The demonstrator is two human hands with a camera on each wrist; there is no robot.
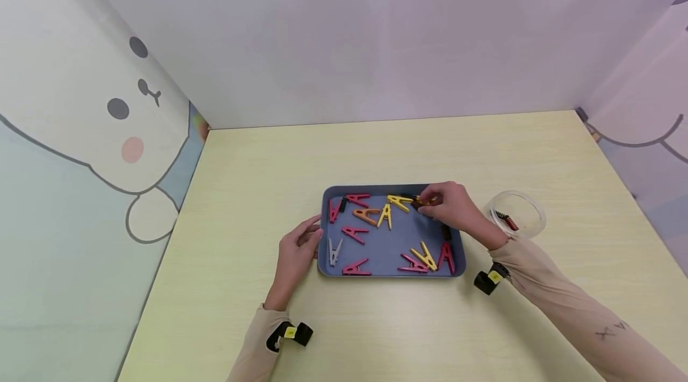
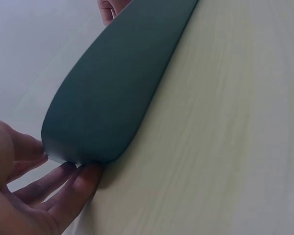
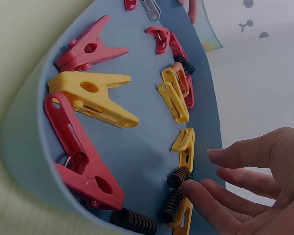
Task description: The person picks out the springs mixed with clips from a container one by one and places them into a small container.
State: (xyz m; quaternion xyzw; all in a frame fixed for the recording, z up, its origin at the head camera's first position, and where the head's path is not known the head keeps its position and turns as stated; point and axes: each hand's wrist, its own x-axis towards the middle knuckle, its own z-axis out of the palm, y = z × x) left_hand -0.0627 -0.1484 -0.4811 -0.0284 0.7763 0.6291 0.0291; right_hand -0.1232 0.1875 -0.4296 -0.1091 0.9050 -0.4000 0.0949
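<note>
Blue tray (image 1: 384, 250) on table (image 1: 252, 191), coloured clips (image 3: 96, 102) and dark springs (image 3: 179, 177) scattered inside. Right hand (image 1: 451, 209) at tray's far right corner: grip wide, thumb apart, fingertip touching spring. Left hand (image 1: 295, 250): grip loose, fingers against tray's left end. Clear tub (image 1: 542, 224) beside tray.

At lower right, a dark spring (image 3: 178, 177) is touched by the right hand (image 3: 257, 188); at left, red clips (image 3: 90, 48) and a yellow clip (image 3: 68, 82) are held in the blue tray (image 3: 24, 127).
</note>
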